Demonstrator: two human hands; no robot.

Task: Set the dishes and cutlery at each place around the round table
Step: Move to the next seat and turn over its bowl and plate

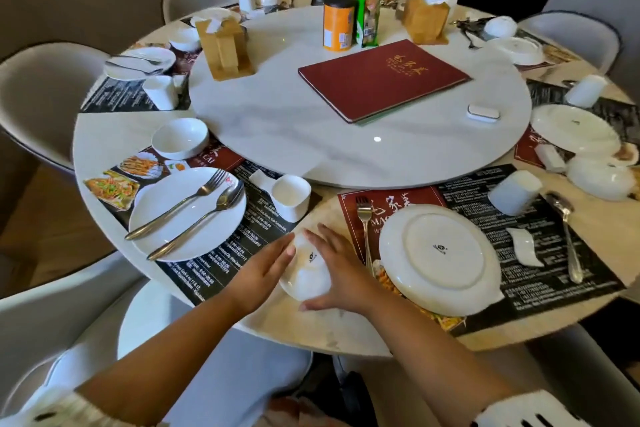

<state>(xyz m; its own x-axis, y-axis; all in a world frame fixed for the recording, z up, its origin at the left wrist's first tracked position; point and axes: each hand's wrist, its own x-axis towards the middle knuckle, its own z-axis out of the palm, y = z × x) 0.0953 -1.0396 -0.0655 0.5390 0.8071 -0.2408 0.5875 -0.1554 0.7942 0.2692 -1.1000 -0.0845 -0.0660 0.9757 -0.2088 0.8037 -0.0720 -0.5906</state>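
A small white bowl (306, 270) lies upside down near the front edge of the round table (104, 146). My left hand (268, 265) touches its left side with straight fingers. My right hand (341, 270) lies flat against its right side and over its top. To the right, a white plate (438, 253) lies upside down on a placemat (554, 253), with a fork (363, 225) beside it. A cup (514, 191), a white rest (524, 246) and a spoon (566, 236) sit further right. At the left place, a plate (162, 218) holds a fork (176, 204) and spoon (197, 222).
A white turntable (277, 107) in the middle carries a red menu (382, 78), two wooden napkin holders (225, 45), an orange can (339, 22) and a small white case (483, 113). A bowl (180, 137) and cup (291, 196) stand at the left place. Grey chairs (38, 94) ring the table.
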